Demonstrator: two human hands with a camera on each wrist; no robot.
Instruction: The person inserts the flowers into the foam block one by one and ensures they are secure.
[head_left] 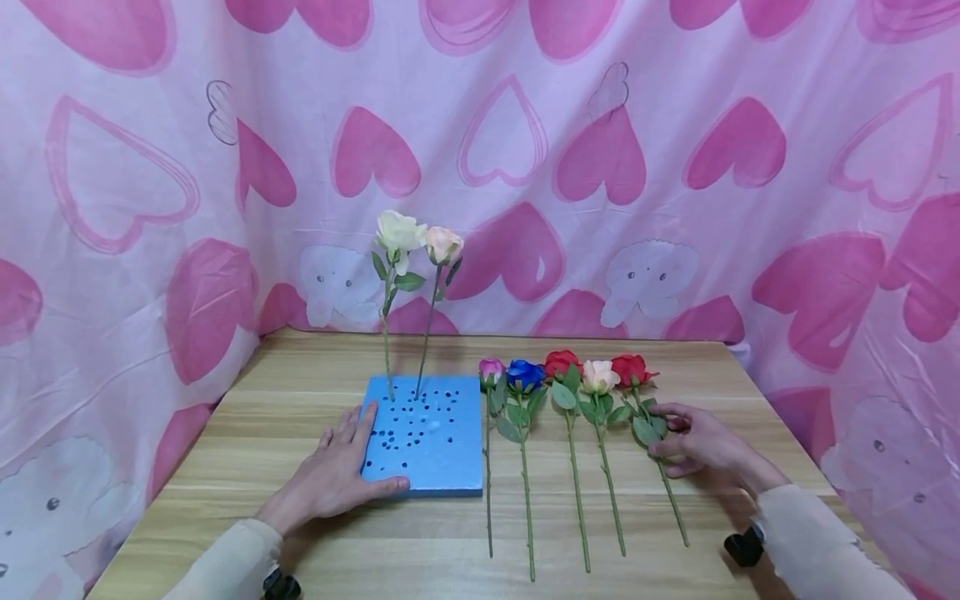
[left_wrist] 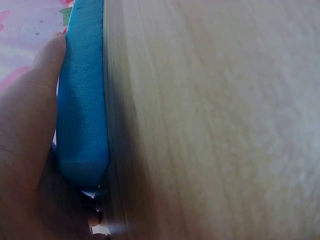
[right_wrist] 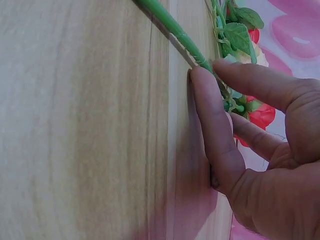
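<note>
A square blue foam block point(head_left: 450, 467) with many small holes lies left of centre on the table. My left hand point(head_left: 330, 475) rests against its left side and front corner, fingers extended. In the left wrist view the thumb point(left_wrist: 47, 65) lies along the block's edge. A white rose point(head_left: 399, 232) and a pale pink rose point(head_left: 444, 246) stand upright in the block's back holes. On the right, my right hand point(head_left: 701, 446) pinches the stem of the rightmost red rose point(head_left: 632, 370), just below its leaves. That green stem point(right_wrist: 172, 30) runs between the fingertips in the right wrist view.
In a row beside the block lie a small magenta rose point(head_left: 491, 372), a blue rose point(head_left: 525, 375), another red rose point(head_left: 562, 363) and a pale peach rose point(head_left: 600, 377), stems toward me. A pink heart-patterned curtain point(head_left: 510, 167) surrounds the wooden table point(head_left: 300, 375).
</note>
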